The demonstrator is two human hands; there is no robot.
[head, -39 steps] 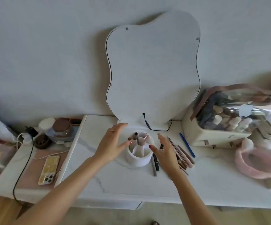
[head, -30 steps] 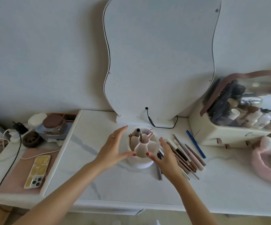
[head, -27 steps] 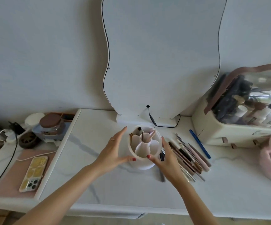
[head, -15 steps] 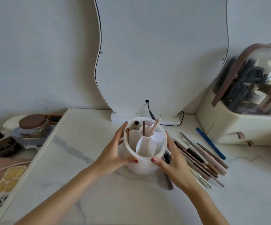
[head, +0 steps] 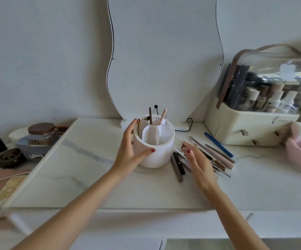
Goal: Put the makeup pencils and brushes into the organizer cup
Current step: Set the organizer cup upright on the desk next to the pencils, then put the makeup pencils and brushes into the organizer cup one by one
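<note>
One white organizer cup (head: 156,154) stood at frame centre, two sticks upright inside (maybe more, hidden). Loose pencils and brushes (head: 209,156) fanned right of it, uncountable. Left hand (head: 129,152) cupped its wall; right hand (head: 199,163) hovered open, fingers spread.

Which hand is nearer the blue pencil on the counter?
Right. The right hand hovers open over the loose pencils just left of the blue pencil, not touching it. The left hand is farther off, wrapped on the cup's far side.
</note>
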